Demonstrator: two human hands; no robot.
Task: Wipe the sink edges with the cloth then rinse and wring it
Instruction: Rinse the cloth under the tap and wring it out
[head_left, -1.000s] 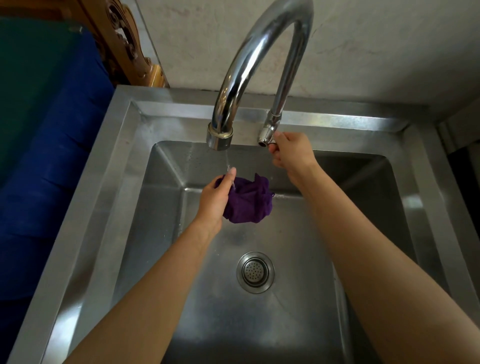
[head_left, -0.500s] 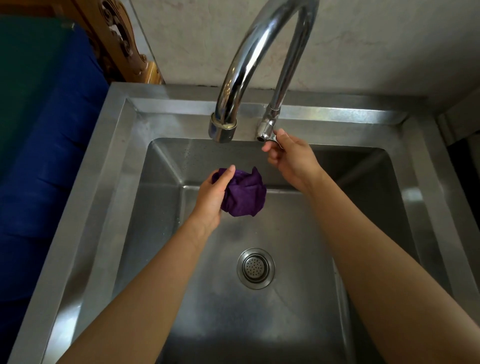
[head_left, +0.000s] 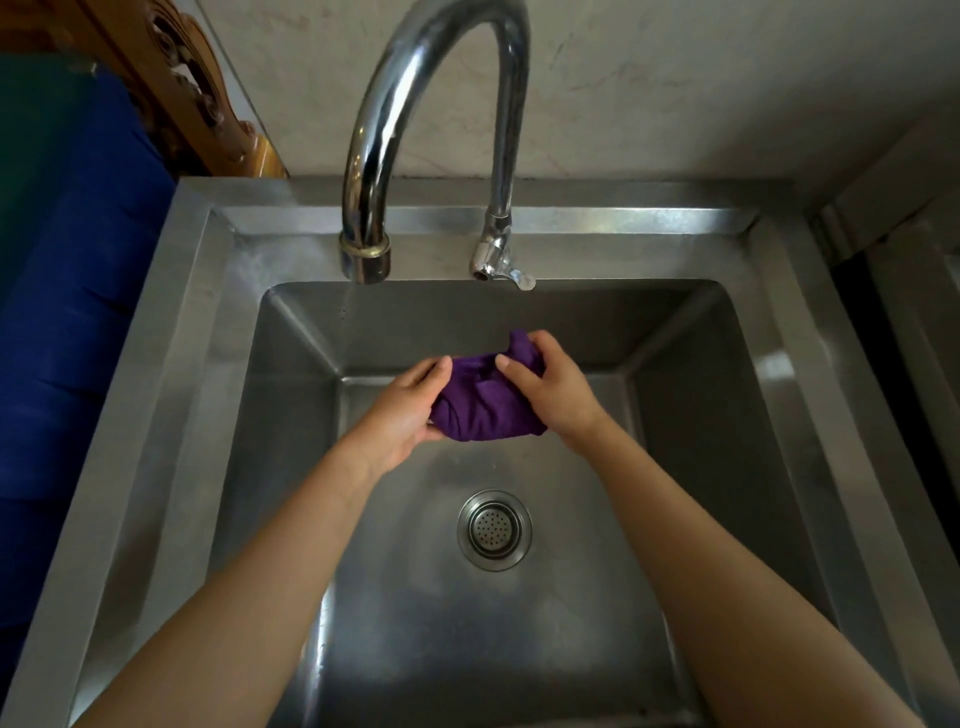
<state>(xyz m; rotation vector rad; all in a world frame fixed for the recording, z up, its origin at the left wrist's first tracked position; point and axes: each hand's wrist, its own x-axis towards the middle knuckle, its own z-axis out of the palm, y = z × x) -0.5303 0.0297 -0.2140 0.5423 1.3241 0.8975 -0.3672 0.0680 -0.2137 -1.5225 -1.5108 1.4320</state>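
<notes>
Head view: in the middle of the frame the purple cloth (head_left: 485, 402) is bunched into a short roll and held above the basin of the steel sink (head_left: 769, 332), below the faucet spout (head_left: 364, 260) and the tap handle (head_left: 501, 270). No water shows falling from the spout.

The risk, as I judge it, lies in the wringing. The roll is short and thick, so a weak twist would leave it sodden. If one hand slips on the wet fabric, the cloth could drop toward the drain strainer (head_left: 494, 529) at lower centre. Squeezing too high could also send drips onto the rim.

The left hand (head_left: 402, 415) curls around the cloth's left end, thumb on top and fingers tucked beneath. The right hand (head_left: 553, 392) clasps the right end from above, knuckles up. Both forearms come in from the bottom corners and meet at the cloth.
</notes>
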